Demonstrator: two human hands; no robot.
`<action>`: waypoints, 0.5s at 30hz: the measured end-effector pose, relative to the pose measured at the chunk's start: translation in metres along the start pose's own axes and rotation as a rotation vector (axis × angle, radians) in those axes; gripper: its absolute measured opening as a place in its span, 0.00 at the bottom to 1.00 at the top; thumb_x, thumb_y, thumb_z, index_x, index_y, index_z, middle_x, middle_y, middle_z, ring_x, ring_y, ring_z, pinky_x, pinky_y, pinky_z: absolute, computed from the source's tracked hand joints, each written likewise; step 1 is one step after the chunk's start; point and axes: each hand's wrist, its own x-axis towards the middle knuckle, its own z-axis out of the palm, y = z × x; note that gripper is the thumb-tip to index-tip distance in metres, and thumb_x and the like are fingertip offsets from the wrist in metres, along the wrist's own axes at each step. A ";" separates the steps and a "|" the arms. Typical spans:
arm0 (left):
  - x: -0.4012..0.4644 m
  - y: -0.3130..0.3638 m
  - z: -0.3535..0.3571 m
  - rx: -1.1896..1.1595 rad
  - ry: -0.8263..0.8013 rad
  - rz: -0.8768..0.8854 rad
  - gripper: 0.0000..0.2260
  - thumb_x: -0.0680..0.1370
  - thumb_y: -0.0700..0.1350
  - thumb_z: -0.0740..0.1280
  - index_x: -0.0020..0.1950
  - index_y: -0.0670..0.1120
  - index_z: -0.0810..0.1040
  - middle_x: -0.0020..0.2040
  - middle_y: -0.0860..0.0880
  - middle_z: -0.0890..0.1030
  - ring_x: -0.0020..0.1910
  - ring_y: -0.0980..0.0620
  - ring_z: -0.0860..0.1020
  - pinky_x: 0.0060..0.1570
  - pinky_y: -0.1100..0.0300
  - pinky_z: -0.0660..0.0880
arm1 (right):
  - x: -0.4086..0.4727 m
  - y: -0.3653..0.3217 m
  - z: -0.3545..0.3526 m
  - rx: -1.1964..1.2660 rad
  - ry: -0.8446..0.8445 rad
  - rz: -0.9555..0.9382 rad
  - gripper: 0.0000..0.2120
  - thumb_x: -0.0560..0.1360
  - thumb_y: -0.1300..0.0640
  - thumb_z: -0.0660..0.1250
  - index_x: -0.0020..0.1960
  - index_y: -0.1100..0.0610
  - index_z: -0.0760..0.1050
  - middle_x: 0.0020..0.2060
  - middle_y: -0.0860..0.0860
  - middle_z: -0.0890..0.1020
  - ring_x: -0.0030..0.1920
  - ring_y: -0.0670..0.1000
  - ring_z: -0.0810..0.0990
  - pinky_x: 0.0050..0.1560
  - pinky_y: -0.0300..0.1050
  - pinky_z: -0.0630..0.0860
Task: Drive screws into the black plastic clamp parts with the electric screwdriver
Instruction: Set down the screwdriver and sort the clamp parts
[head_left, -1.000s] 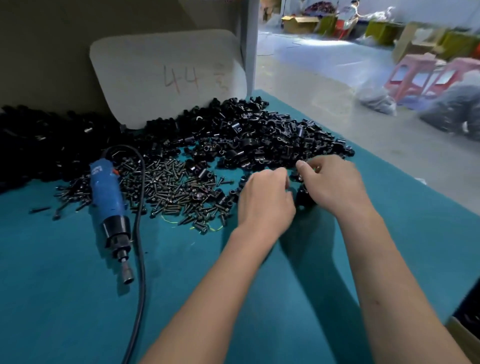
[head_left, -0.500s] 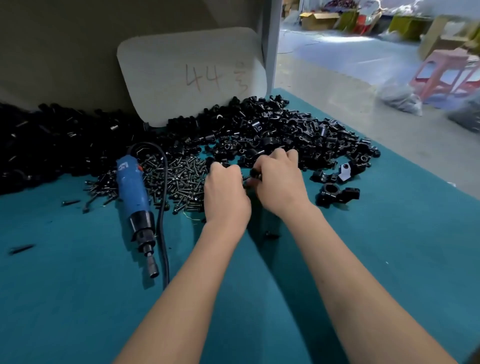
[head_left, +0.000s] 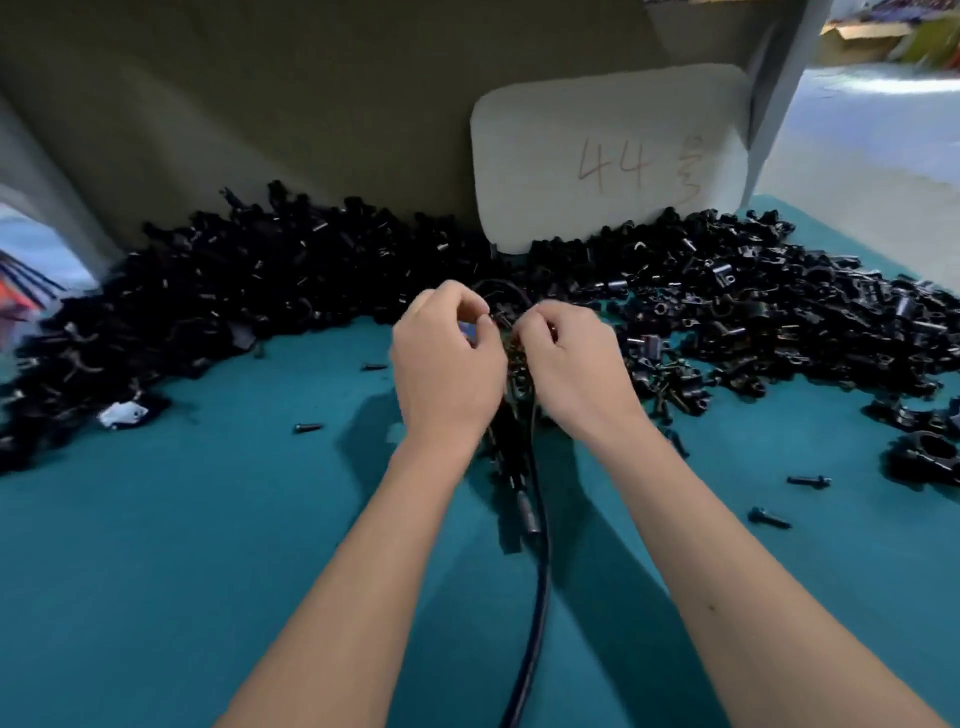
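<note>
My left hand (head_left: 447, 364) and my right hand (head_left: 571, 369) meet at the middle of the table, fingers curled. My right hand holds a black clamp part (head_left: 553, 330), mostly hidden in its fingers. My left thumb and forefinger pinch a small dark screw (head_left: 500, 317) against it. The electric screwdriver (head_left: 525, 512) lies on the teal mat under both hands; only its dark nose, bit and cable (head_left: 540, 603) show. Black clamp parts are heaped along the back left (head_left: 260, 275) and right (head_left: 753, 296). A pile of screws (head_left: 670, 387) lies beside my right hand.
A white board (head_left: 608, 156) marked "44" leans on the back wall. Loose screws (head_left: 808, 480) lie on the teal mat (head_left: 182, 545) at right and at left. Several larger clamps (head_left: 930, 447) sit at the right edge. A white scrap (head_left: 122, 414) lies at the left.
Both hands have moved left from the clamp pile to above the screwdriver and screws. The view has swung left with them, and the left fingers now pinch a small piece.
</note>
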 end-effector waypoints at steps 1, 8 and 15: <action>0.005 -0.016 -0.009 0.020 0.045 -0.041 0.04 0.76 0.40 0.68 0.43 0.49 0.79 0.43 0.52 0.81 0.43 0.50 0.79 0.49 0.50 0.76 | 0.001 -0.009 0.012 -0.002 -0.022 -0.031 0.13 0.82 0.57 0.59 0.48 0.57 0.82 0.40 0.51 0.83 0.43 0.54 0.80 0.45 0.50 0.74; 0.047 -0.105 -0.026 0.597 -0.024 -0.278 0.20 0.79 0.48 0.69 0.70 0.44 0.73 0.75 0.39 0.66 0.72 0.37 0.63 0.66 0.47 0.66 | 0.012 -0.038 0.077 -0.075 -0.291 -0.194 0.13 0.84 0.58 0.64 0.67 0.56 0.77 0.56 0.56 0.84 0.54 0.56 0.81 0.53 0.48 0.75; 0.089 -0.145 -0.027 0.567 -0.180 -0.357 0.32 0.80 0.48 0.66 0.82 0.50 0.59 0.84 0.40 0.43 0.82 0.36 0.46 0.76 0.41 0.61 | 0.016 -0.028 0.115 -0.081 -0.303 -0.183 0.08 0.82 0.61 0.68 0.60 0.56 0.81 0.49 0.50 0.83 0.48 0.51 0.80 0.46 0.36 0.71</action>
